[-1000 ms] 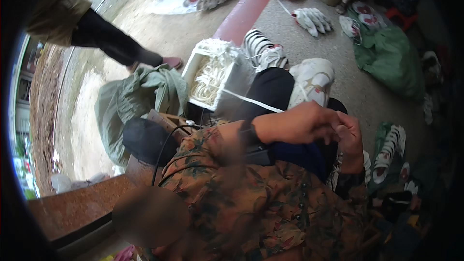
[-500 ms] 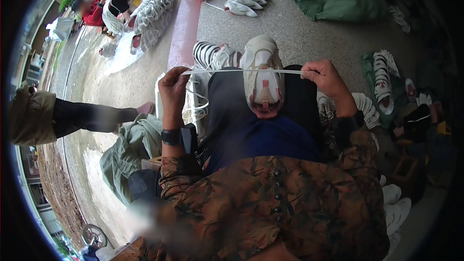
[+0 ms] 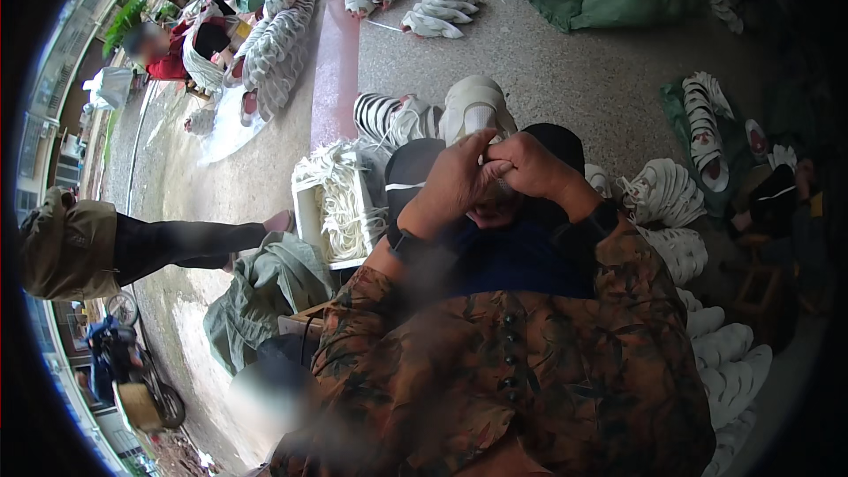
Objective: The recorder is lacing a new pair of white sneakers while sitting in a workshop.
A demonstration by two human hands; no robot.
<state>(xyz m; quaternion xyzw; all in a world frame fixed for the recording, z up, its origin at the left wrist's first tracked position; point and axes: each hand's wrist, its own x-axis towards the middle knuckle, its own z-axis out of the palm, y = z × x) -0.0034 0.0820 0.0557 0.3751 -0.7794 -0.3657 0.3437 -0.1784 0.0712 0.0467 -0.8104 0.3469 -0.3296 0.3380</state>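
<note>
So, left hand (image 3: 455, 175) meets right hand (image 3: 535, 164) (closure and hold: can't tell), pale shoe (image 3: 477, 106) beneath them.

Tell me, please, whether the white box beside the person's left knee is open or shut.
Open: the white box shows no lid, and white laces are visible heaped inside it.

Grey speckled floor (image 3: 530, 62) spreads across the middle, bordered on its left by a smooth pinkish strip (image 3: 334, 79). Left of that lies pale, patchy concrete (image 3: 172, 185), then, farther left, a building (image 3: 35, 146). Daylight brightens this side; the right edge is dim.
</note>
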